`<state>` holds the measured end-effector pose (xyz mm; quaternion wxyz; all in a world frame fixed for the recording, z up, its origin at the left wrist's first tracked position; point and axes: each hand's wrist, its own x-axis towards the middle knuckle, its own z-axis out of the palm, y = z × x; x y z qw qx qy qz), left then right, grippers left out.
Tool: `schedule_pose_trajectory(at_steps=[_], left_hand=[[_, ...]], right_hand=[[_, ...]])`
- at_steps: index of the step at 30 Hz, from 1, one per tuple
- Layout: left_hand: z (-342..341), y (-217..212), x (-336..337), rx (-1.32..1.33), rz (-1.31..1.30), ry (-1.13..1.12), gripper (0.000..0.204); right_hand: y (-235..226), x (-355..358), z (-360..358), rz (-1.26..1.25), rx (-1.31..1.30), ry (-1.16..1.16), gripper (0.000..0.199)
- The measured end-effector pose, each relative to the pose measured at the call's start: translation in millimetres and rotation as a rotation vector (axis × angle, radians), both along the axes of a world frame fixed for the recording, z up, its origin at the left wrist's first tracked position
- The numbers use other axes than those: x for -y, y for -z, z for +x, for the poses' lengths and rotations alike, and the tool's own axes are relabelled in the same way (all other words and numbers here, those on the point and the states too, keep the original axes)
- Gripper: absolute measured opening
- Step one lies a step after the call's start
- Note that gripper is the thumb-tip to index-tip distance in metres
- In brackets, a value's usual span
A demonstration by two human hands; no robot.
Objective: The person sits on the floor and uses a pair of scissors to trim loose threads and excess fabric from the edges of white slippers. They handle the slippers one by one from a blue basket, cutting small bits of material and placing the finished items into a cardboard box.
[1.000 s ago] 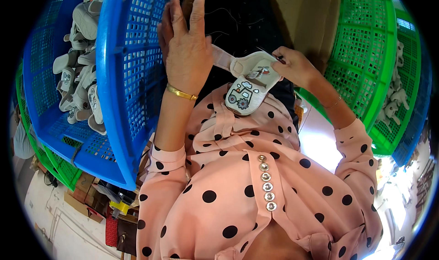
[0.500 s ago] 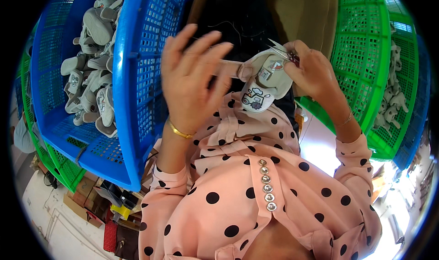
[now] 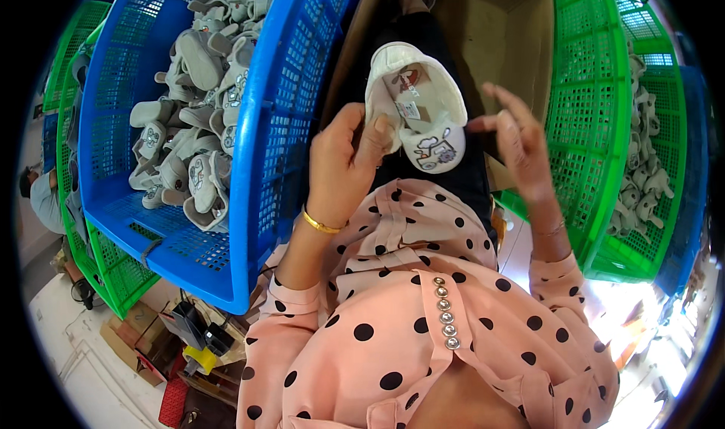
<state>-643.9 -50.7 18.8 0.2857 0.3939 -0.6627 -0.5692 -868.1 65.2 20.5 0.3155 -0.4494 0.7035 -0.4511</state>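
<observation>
A small off-white child's shoe (image 3: 451,89) is held above my lap with its opening facing up. A printed label shows inside, and a cartoon vehicle decorates the rounded flap at its near end. My left hand (image 3: 343,168) is closed on the shoe's left side, thumb against the edge. At the shoe's right, my right hand (image 3: 521,146) has some fingers apart, with one fingertip close to the side. Motion smears this hand, and its palm is hidden. The snips cannot be made out now.
At my left stands a blue plastic basket (image 3: 253,153) heaped with similar grey shoes (image 3: 185,112). A green basket (image 3: 585,119) on the right borders a brown cardboard box (image 3: 521,40) ahead. More pale shoes (image 3: 642,176) lie in a farther green basket.
My left hand has come down from the raised, spread pose and grips the shoe's left side. My right hand has let go of the shoe and moved lower. The shoe has turned and sits farther left.
</observation>
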Motion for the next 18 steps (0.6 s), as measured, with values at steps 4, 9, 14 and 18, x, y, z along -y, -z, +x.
schedule_pose_trajectory(at_steps=[4, 9, 14, 18], left_hand=[[-4, -6, -16, -0.196, 0.153, 0.036, 0.021], [2, -8, -26, -0.253, 0.304, 0.167, 0.027], [0, -12, -24, -0.332, 0.093, 0.020, 0.042], [10, -14, -19, -0.313, -0.125, -0.248, 0.048]], right_hand=[[11, -12, 39, 0.113, 0.704, -0.006, 0.057], [24, -14, 43, -0.071, 1.235, 0.000, 0.049], [16, -14, 35, -0.116, 1.145, 0.133, 0.044], [18, -14, 22, -0.163, 1.116, 0.195, 0.040]])
